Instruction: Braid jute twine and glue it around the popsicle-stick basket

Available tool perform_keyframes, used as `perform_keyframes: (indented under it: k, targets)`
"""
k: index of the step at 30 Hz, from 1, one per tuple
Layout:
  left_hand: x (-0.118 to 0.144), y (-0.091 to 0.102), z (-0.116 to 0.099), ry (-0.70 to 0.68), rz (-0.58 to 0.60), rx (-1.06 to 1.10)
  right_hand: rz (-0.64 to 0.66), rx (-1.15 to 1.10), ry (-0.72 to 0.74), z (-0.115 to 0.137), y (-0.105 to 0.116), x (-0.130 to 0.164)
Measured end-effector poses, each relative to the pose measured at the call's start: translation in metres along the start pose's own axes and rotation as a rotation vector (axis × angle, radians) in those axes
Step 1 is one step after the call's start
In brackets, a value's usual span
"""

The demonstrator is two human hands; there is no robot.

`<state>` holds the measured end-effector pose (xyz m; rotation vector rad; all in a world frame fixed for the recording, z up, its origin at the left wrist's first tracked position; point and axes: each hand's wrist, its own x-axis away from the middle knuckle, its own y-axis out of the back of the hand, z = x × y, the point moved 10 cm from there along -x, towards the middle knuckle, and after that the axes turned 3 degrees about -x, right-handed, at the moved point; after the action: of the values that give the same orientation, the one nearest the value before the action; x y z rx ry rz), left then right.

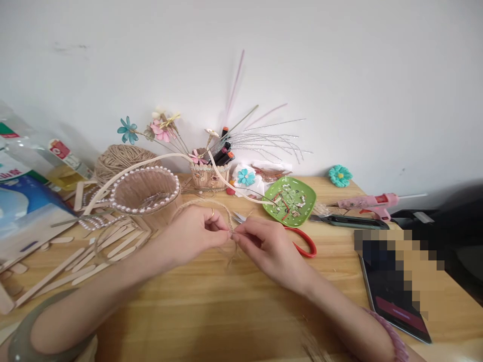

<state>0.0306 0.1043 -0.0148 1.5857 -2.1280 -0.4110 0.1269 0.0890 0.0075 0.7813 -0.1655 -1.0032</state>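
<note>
My left hand (198,231) and my right hand (269,246) meet over the middle of the table, fingertips almost touching. Between them they pinch a braided twine cord (228,211) near one end, where loose strands hang down. The cord arches up behind my left hand. Part of it is hidden by the fingers. Just behind my right hand lie scissors with red handles (310,247), their blades pointing left. A wooden-stick basket (160,208) with a pearl-beaded rim stands behind my left forearm.
Craft sticks (81,269) are scattered on the left, near a twine ball (124,160) and bottles. Behind stand a stick pot (209,178) with markers and flowers, and a green dish (311,188) of scraps. A utility knife (350,221), pink glue gun (368,202) and phone (392,291) lie right.
</note>
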Motion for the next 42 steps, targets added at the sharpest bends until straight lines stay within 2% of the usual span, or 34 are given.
perform_keyframes:
  k: [6, 11, 15, 18, 22, 24, 27, 28, 29, 30, 31, 33, 35, 36, 38, 42]
  targets:
    - [-0.003, 0.011, 0.007, 0.082, -0.192, 0.074, -0.199, 0.352, -0.032, -0.001, 0.019, 0.007]
    - [-0.002, 0.009, 0.011, 0.067, -0.251, 0.284, -0.075, 0.331, 0.041, 0.009, -0.008, 0.009]
    - [0.000, -0.004, 0.008, 0.051, -0.158, 0.616, 0.021, 0.367, 0.037, 0.007, -0.023, 0.010]
    - [0.003, -0.014, 0.003, 0.052, -0.075, 0.782, 0.060, 0.317, -0.053, -0.003, -0.021, 0.007]
    - [0.005, -0.007, 0.001, 0.021, -0.129, 0.726, 0.101, 0.131, -0.267, -0.030, -0.005, 0.003]
    - [0.004, -0.002, 0.003, 0.018, -0.165, 0.647, 0.020, 0.156, -0.363, -0.043, 0.017, 0.002]
    - [0.002, -0.001, 0.003, 0.014, -0.177, 0.536, -0.326, 0.271, -0.428, -0.048, 0.068, 0.008]
    - [0.001, -0.002, 0.002, 0.011, -0.172, 0.510, -0.420, 0.208, -0.403, -0.045, 0.077, 0.011]
    - [0.001, -0.003, 0.002, 0.011, -0.165, 0.492, -0.455, 0.073, -0.370, -0.043, 0.079, 0.012]
    - [0.001, -0.004, 0.001, 0.009, -0.157, 0.476, -0.419, -0.126, -0.336, -0.042, 0.072, 0.010]
    - [0.000, -0.005, 0.000, 0.007, -0.149, 0.461, -0.325, -0.349, -0.315, -0.041, 0.057, 0.007]
    - [0.000, -0.007, -0.001, 0.003, -0.133, 0.433, -0.074, -0.720, -0.318, -0.032, 0.020, 0.003]
    - [0.000, -0.008, -0.002, -0.002, -0.123, 0.402, 0.116, -0.875, -0.314, -0.020, -0.006, 0.004]
    - [-0.001, -0.009, -0.002, -0.003, -0.119, 0.387, 0.164, -0.879, -0.293, -0.016, -0.012, 0.003]
    - [-0.002, -0.010, -0.002, 0.000, -0.108, 0.363, 0.167, -0.791, -0.226, -0.012, -0.012, 0.001]
    - [-0.004, -0.016, -0.002, 0.014, -0.057, 0.347, 0.016, -0.546, -0.211, -0.021, 0.000, 0.000]
